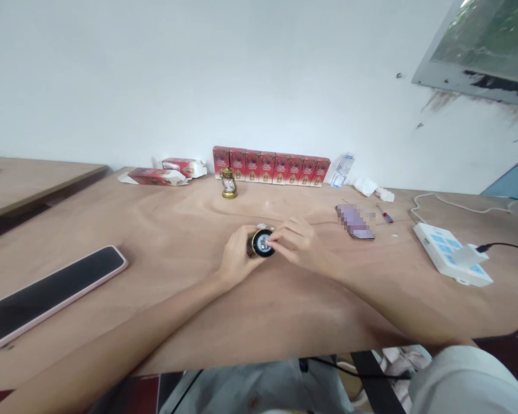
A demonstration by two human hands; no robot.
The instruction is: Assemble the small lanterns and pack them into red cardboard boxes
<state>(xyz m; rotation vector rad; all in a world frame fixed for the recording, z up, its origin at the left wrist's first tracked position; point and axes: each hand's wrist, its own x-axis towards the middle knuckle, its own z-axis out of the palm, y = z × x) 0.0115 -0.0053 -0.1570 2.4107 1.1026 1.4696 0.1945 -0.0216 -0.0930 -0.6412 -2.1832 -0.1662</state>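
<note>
My left hand is wrapped round a small lantern, tipped so that its round base faces me. The base has a black outer ring and a pale centre with small dark and metallic parts. At that centre the thumb and fingertips of my right hand are pinched together; whatever they hold, if anything, is too small to make out. Just behind the lantern lie small whitish bits. Farther back stands a gold lantern of similar look, upright on the table.
Red boxes stand in a row against the wall, with opened red cartons to their left. On the right are a bottle, crumpled tissue, a purple phone-shaped item, a screwdriver and a power strip. A large phone lies left.
</note>
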